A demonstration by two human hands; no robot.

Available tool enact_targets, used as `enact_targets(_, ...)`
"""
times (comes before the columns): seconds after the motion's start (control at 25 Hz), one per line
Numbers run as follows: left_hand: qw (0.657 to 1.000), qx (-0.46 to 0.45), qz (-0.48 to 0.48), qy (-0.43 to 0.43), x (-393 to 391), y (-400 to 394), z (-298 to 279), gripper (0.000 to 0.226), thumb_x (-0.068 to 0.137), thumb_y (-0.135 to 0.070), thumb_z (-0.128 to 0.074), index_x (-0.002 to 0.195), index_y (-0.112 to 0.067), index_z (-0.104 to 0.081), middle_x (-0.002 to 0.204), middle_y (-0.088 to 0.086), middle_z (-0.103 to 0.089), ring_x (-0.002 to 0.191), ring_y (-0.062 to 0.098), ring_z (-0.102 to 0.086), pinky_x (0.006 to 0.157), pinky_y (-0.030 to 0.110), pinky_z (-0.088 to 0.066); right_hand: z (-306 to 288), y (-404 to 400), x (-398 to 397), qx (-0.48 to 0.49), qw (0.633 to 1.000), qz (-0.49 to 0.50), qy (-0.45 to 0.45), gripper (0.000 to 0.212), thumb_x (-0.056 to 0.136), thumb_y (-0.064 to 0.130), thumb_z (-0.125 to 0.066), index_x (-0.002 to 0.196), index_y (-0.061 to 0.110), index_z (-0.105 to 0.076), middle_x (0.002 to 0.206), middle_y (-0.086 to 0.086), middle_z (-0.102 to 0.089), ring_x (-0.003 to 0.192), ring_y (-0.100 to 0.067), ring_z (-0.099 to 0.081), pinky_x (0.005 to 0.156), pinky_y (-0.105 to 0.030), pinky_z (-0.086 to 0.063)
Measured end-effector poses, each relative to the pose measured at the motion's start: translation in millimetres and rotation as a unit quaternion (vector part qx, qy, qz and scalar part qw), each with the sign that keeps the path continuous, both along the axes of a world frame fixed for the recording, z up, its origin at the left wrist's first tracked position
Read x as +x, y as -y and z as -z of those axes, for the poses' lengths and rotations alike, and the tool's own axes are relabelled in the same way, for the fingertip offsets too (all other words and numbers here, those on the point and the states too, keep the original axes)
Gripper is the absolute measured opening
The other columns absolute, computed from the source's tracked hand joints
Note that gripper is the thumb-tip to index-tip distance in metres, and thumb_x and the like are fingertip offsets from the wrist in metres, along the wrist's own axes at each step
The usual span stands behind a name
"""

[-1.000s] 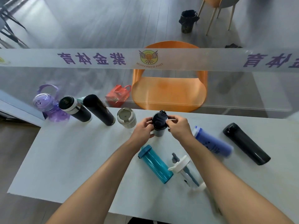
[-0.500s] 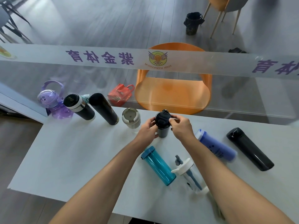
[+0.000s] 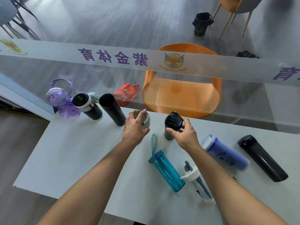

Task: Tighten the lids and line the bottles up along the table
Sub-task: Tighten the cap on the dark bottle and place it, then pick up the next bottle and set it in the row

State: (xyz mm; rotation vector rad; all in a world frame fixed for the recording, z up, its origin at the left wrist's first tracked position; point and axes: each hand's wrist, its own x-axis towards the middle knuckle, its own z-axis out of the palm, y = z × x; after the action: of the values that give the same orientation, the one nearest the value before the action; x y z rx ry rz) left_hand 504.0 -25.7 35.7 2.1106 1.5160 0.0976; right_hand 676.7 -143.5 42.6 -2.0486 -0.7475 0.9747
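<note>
My right hand (image 3: 184, 133) grips the black lid of a small grey bottle (image 3: 172, 125) standing near the table's far edge. My left hand (image 3: 135, 128) lies over the top of a beige cup (image 3: 146, 120) just left of it, fingers curved round its lid. Further left stand a black flask (image 3: 112, 109), a black and steel flask (image 3: 86, 105) and a purple bottle (image 3: 62, 99) in a row. Lying flat are a teal bottle (image 3: 167, 170), a clear bottle with a white lid (image 3: 197, 182), a blue bottle (image 3: 224, 153) and a black flask (image 3: 262, 157).
The white table (image 3: 65, 156) stands against a glass partition with a printed band. Behind the glass are an orange chair (image 3: 181, 96), a red bag (image 3: 126, 93) and a black bin (image 3: 202, 23). The table's left and near edges drop to the floor.
My left hand has let go of the small grey bottle and moved left onto the beige cup. My right hand stays on the black lid.
</note>
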Motion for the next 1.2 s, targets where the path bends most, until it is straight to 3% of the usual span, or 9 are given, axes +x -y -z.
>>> enact_targets(0.12, 0.999, 0.018, -0.002, 0.033, 1, -10, 12, 0.068, 0.081, -0.013, -0.071, 0.14, -0.035, -0.044, 0.147, 0.007, -0.032, 0.127, 0.036, -0.04, 0.109, 0.041, -0.039, 0, -7, 2, 0.014, 1.0, 0.004, -0.001, 0.071, 0.079, 0.035, -0.082, 0.139, 0.026, -0.046, 0.126, 0.0, -0.06, 0.118, -0.022, -0.057, 0.104, -0.034, -0.048)
enact_targets(0.32, 0.998, 0.027, -0.009, 0.047, 3, -15, 16, 0.065, 0.08, -0.012, -0.072, 0.135, -0.036, -0.047, 0.144, 0.006, -0.034, 0.124, 0.034, -0.041, 0.106, 0.044, -0.043, -1, -19, 4, 0.027, 1.0, 0.006, -0.004, 0.068, 0.079, 0.033, -0.082, 0.136, 0.025, -0.047, 0.114, 0.008, -0.054, 0.112, -0.017, -0.056, 0.101, -0.031, -0.048)
enact_targets(0.48, 0.999, 0.02, -0.005, 0.037, 3, -16, 14, 0.066, 0.081, -0.013, -0.072, 0.137, -0.036, -0.045, 0.149, 0.007, -0.03, 0.128, 0.035, -0.039, 0.107, 0.044, -0.042, 0, -20, 5, 0.018, 1.0, 0.006, 0.002, 0.072, 0.078, 0.037, -0.082, 0.139, 0.026, -0.045, 0.119, 0.006, -0.055, 0.122, -0.023, -0.056, 0.106, -0.038, -0.048)
enact_targets(0.56, 0.999, 0.018, -0.01, 0.028, 4, -13, 11, 0.068, 0.082, -0.016, -0.072, 0.14, -0.037, -0.042, 0.154, 0.009, -0.024, 0.133, 0.037, -0.035, 0.111, 0.047, -0.039, 0, -20, 7, 0.001, 1.0, 0.005, 0.001, 0.082, 0.076, 0.041, -0.082, 0.145, 0.026, -0.039, 0.133, -0.003, -0.057, 0.128, -0.027, -0.054, 0.108, -0.042, -0.047)
enact_targets(0.68, 0.996, 0.084, 0.003, 0.031, 4, 9, -1, 0.067, 0.084, -0.021, -0.072, 0.141, -0.034, -0.041, 0.154, 0.01, -0.028, 0.135, 0.036, -0.033, 0.11, 0.049, -0.038, -3, -8, 11, -0.03, 0.999, 0.014, 0.007, 0.096, 0.074, 0.041, -0.084, 0.151, 0.024, -0.029, 0.147, -0.013, -0.05, 0.133, -0.029, -0.05, 0.11, -0.046, -0.045)
enact_targets(0.8, 0.985, 0.142, 0.018, 0.091, 7, 45, -10, 0.058, 0.084, -0.018, -0.069, 0.136, -0.029, -0.048, 0.142, 0.005, -0.042, 0.124, 0.03, -0.041, 0.108, 0.044, -0.04, -6, 22, 21, -0.047, 0.998, 0.03, 0.019, 0.087, 0.078, 0.034, -0.082, 0.149, 0.022, -0.033, 0.145, -0.015, -0.051, 0.131, -0.028, -0.051, 0.108, -0.045, -0.047)
enact_targets(0.92, 0.983, 0.119, 0.042, 0.13, 15, 85, -9, 0.049, 0.086, -0.017, -0.066, 0.132, -0.026, -0.052, 0.136, 0.003, -0.048, 0.121, 0.025, -0.044, 0.105, 0.037, -0.039, -1, 61, 38, -0.072, 0.994, 0.05, 0.073, 0.074, 0.081, 0.032, -0.078, 0.145, 0.021, -0.04, 0.138, -0.013, -0.055, 0.124, -0.027, -0.055, 0.102, -0.04, -0.049)
enact_targets(1.08, 0.982, 0.107, 0.107, 0.116, 36, 125, 1, 0.041, 0.088, -0.022, -0.063, 0.129, -0.024, -0.054, 0.129, 0.001, -0.054, 0.114, 0.02, -0.049, 0.101, 0.035, -0.048, 13, 97, 70, -0.104, 0.983, 0.046, 0.145, 0.063, 0.082, 0.026, -0.072, 0.139, 0.019, -0.047, 0.132, -0.014, -0.057, 0.119, -0.031, -0.055, 0.103, -0.04, -0.045)
enact_targets(1.2, 0.984, 0.093, 0.12, 0.094, 59, 137, 4, 0.041, 0.089, -0.026, -0.061, 0.13, -0.027, -0.052, 0.132, -0.001, -0.053, 0.115, 0.019, -0.049, 0.099, 0.037, -0.05, 27, 101, 93, -0.163, 0.963, -0.012, 0.212, 0.061, 0.082, 0.031, -0.067, 0.138, 0.024, -0.044, 0.131, -0.013, -0.056, 0.119, -0.034, -0.052, 0.101, -0.041, -0.042)
